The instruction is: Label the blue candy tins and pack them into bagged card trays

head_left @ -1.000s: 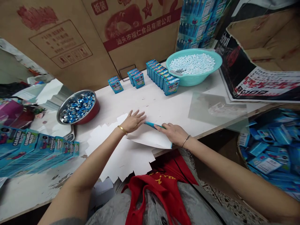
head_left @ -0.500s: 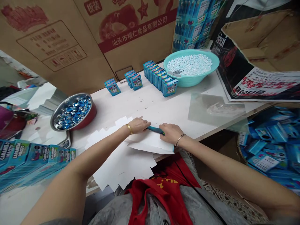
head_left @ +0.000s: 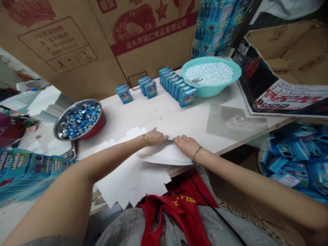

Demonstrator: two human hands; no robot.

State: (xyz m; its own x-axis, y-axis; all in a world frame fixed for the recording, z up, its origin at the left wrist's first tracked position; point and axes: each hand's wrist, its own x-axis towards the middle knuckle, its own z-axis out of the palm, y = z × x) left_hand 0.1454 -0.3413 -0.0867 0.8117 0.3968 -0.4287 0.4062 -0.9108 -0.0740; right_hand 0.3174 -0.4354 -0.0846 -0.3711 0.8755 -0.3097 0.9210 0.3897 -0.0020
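Observation:
My left hand (head_left: 156,137), with a gold bracelet at the wrist, is closed at the far edge of a white card sheet (head_left: 166,153). A thin blue strip of the sheet's other face shows between my hands. My right hand (head_left: 186,146), its fingers curled together, grips the same edge a little to the right. The sheet's near side curves up off the layered white sheets (head_left: 133,181) with stepped edges that lie under it. My fingertips partly hide the edge they hold.
Small blue candy boxes (head_left: 187,97) stand in rows behind my hands. A turquoise basin (head_left: 211,90) holds white pellets; a metal bowl (head_left: 98,124) holds blue-and-silver pieces. More blue boxes (head_left: 38,167) line the left, and a carton of boxes (head_left: 294,160) sits low right. Large cardboard cartons (head_left: 153,44) rise behind.
The broad blue strip between my hands has narrowed to a thin line as the far edge turned over. My hands have shifted slightly, and the view has tilted a little.

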